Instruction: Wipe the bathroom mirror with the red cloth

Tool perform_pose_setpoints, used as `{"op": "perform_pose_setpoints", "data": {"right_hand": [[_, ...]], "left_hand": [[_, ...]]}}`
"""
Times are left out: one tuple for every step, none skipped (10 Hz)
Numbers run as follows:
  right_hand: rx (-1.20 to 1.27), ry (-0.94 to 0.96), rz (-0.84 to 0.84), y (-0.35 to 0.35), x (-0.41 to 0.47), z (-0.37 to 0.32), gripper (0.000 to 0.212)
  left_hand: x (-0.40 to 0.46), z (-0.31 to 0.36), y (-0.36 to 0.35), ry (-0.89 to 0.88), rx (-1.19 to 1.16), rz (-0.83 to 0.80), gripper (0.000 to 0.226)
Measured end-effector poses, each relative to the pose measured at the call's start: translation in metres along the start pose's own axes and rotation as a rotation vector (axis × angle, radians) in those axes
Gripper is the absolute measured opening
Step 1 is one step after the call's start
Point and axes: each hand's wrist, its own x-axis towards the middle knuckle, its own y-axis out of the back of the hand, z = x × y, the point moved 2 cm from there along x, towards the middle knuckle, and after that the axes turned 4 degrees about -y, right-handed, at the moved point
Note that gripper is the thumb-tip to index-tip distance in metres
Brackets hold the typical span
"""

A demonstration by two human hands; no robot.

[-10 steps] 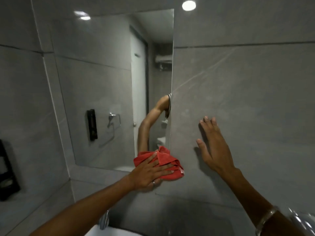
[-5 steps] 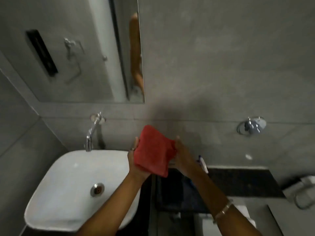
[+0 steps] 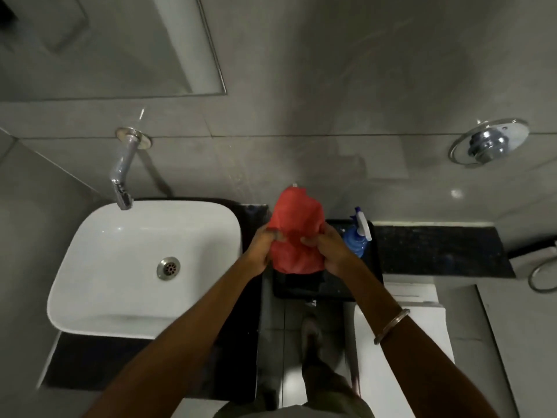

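The red cloth (image 3: pixel 297 233) hangs bunched between both hands, in front of the grey wall and above a black tray (image 3: pixel 313 289). My left hand (image 3: pixel 263 245) grips its left side and my right hand (image 3: pixel 330 251) grips its right side. The mirror (image 3: pixel 99 46) is on the wall at the upper left, well above and to the left of the cloth; only its lower part shows. Neither hand touches the mirror.
A white basin (image 3: pixel 120 267) sits left of my hands under a chrome wall tap (image 3: pixel 123 170). A blue spray bottle (image 3: pixel 358 233) stands just right of the cloth. A chrome wall knob (image 3: pixel 489 143) is at the upper right, above a dark ledge (image 3: pixel 437 248).
The cloth left the mirror's lower edge and came down in front of the wall. My right hand left the wall and took hold of it. My view tilted down.
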Motion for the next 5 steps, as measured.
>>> {"op": "perform_pose_setpoints", "data": {"right_hand": [[-0.107, -0.022, 0.046, 0.027, 0.029, 0.018, 0.058], [-0.189, -0.062, 0.089, 0.05, 0.068, 0.038, 0.061], [-0.435, -0.132, 0.168, 0.064, 0.098, 0.061, 0.065], [-0.85, -0.17, 0.163, 0.068, 0.11, 0.084, 0.07], [-1.073, 0.128, 0.234, 0.05, 0.096, 0.086, 0.071]], "left_hand": [[0.018, -0.01, -0.001, 0.01, 0.126, 0.007, 0.073], [0.056, -0.039, -0.003, 0.094, 0.136, -0.004, 0.078], [0.085, -0.067, -0.006, 0.167, 0.195, 0.025, 0.073], [0.096, -0.092, -0.016, 0.146, 0.41, 0.019, 0.067], [0.069, -0.081, -0.023, -0.184, 0.707, 0.151, 0.064]]}}
